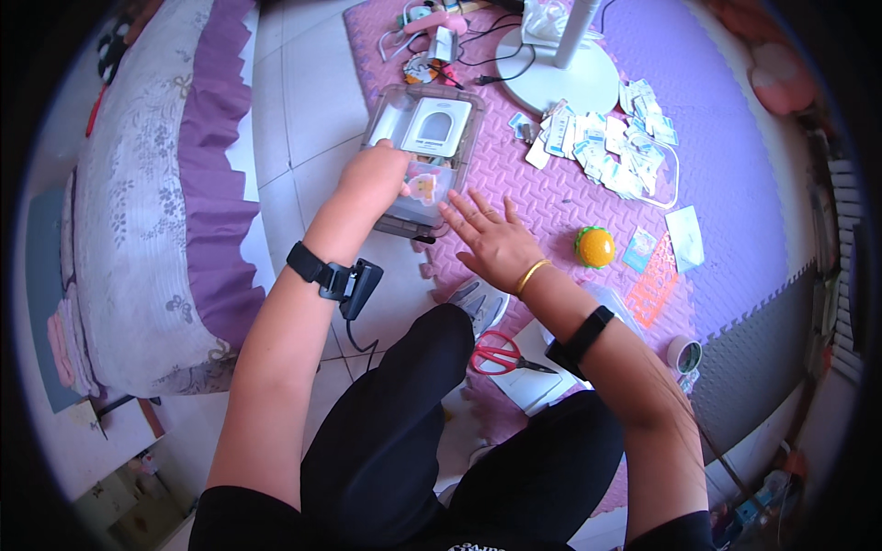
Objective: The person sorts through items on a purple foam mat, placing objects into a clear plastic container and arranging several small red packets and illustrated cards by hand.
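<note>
In front of me a translucent grey plastic storage box (468, 131) sits across the edge of the pink foam mat. Inside are a white case with an arched window (436, 128) and a clear sheet or pouch bearing a cartoon figure (422, 186). My left hand (372, 175) reaches over the box's left side with fingers curled down; its fingertips are partly hidden, so a grip on anything is unclear. Beside the box's near right corner, my right hand (495, 237) is spread palm down, with nothing seen in it.
Right of the box lie a pile of small printed cards (599, 148), a toy burger (595, 248), an orange stencil (651, 282) and a tape roll (684, 355). Red-handled scissors (497, 352) rest near my knees. A white round stand base (551, 82) stands beyond; a bed (138, 206) borders the left.
</note>
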`<state>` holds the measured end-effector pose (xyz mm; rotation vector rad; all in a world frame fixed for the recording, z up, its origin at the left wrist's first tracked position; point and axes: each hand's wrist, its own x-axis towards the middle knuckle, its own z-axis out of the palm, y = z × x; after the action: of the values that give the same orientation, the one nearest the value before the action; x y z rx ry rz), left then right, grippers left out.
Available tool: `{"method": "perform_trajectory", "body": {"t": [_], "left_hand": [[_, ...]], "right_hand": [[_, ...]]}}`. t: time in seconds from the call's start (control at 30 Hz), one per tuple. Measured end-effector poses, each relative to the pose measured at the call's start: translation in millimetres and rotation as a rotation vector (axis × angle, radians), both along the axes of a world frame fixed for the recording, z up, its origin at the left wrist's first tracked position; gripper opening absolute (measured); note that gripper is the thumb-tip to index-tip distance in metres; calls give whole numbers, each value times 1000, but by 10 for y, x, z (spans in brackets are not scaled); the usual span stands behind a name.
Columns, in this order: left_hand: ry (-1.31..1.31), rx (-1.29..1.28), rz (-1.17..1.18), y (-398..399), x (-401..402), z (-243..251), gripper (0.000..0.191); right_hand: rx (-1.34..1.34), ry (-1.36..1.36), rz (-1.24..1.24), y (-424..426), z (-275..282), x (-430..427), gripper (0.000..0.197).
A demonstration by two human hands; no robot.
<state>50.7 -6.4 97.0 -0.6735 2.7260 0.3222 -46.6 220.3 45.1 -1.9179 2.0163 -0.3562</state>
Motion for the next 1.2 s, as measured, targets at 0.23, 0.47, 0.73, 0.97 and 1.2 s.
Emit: {"method": "perform_trajectory", "body": {"t": [0.23,0.47,0.73,0.97,1.2], "left_hand": [[-83,36,-26,60,-111,-77,43],[-82,-23,-99,122,-128,-155,41],[-127,-93,-121,182,-198,-220,33],[-272,40,34,176,-324,14,34],[-247,-63,-80,247,-466,282,30]], "right_hand": [[62,9,7,-43,13,16,79],[59,1,4,-12,-45,21,80],[75,22,-33,174,-4,-164,79],[119,1,-146,520,-7,-409,75],[138,19,-262,805,-143,-568,75]]}}
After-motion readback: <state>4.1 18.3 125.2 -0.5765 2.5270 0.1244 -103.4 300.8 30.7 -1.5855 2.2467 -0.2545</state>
